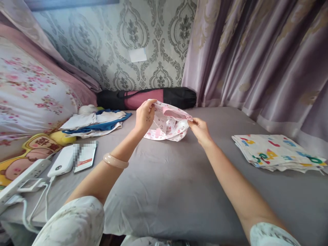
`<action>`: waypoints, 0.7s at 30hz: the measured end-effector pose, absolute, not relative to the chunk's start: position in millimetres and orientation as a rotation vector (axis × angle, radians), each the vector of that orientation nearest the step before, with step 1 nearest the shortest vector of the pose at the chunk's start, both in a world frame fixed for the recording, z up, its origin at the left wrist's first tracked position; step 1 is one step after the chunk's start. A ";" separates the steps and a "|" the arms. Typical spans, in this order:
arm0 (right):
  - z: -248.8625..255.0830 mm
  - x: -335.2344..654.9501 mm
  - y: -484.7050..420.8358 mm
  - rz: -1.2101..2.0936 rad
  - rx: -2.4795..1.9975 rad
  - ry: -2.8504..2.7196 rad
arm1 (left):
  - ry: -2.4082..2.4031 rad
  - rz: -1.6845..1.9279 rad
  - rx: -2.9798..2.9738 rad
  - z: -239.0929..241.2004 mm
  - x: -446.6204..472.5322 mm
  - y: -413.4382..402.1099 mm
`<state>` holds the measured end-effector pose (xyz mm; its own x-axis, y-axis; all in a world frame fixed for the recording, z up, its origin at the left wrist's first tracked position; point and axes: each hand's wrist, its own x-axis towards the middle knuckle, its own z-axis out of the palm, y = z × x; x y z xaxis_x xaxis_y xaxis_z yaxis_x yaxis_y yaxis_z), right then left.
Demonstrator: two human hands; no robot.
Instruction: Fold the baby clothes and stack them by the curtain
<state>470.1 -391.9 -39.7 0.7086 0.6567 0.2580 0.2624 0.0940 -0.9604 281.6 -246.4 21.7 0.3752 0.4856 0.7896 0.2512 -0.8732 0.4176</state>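
Note:
A small white garment with a pink print and pink trim (170, 124) hangs just above the grey bed sheet (166, 177), stretched between both hands. My left hand (146, 114) pinches its upper left edge, fingers closed on the cloth. My right hand (200, 130) pinches the pink trim at its right side. A pale bangle sits on my left wrist.
A folded cloth with coloured letters (276, 152) lies at the right. Folded white and blue clothes (96, 123) lie at the left, near a power bank (63, 165), a phone (85, 157) and a power strip (23, 176). A black and pink roll bag (146, 97) lies against the wall. Curtains (256, 58) hang at right.

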 end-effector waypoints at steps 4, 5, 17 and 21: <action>1.8 477.1 -396.5 0.212 -1.515 -0.903 | 0.791 1.511 2.341 23.8 270.2 -246.6; 14.0 478.3 -399.7 0.199 -1.524 -0.940 | 0.804 1.510 2.316 25.6 267.6 -247.5; 154.2 469.5 -464.7 0.763 -1.701 -1.201 | 0.475 1.327 1.811 68.1 233.5 -271.3; 174.1 464.1 -481.8 0.759 -1.776 -1.198 | 0.416 1.101 1.692 102.1 211.6 -284.6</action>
